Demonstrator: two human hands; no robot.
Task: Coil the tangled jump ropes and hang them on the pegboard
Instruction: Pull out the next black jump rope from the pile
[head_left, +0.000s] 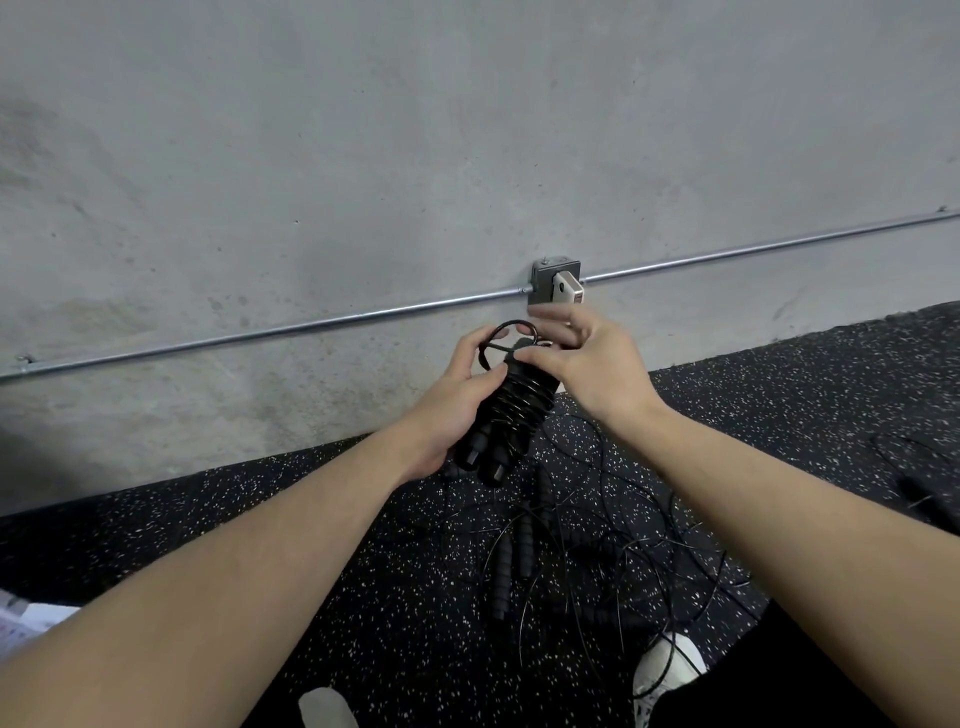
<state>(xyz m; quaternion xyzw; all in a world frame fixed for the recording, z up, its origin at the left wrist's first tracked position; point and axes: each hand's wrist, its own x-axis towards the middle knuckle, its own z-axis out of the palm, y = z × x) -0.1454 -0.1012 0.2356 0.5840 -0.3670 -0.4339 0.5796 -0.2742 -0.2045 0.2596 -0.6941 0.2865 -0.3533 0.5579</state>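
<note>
A grey concrete wall (467, 130) is filling the upper view, one metal conduit (260, 335) crossing it to one junction box (553, 283). Below, black speckled rubber flooring (260, 545) is carrying a loose tangle of jump ropes (571, 545); at least three handles are showing in it. The left hand (457, 410) is gripping one coiled jump rope (511, 410), fingers curled round its two paired handles. The right hand (587, 364) is pinching the cord at the bundle's top, its other fingers spreading loosely.

Both hands grip a coiled jump rope (511, 410) (tangled ropes (576, 551) below).
</note>
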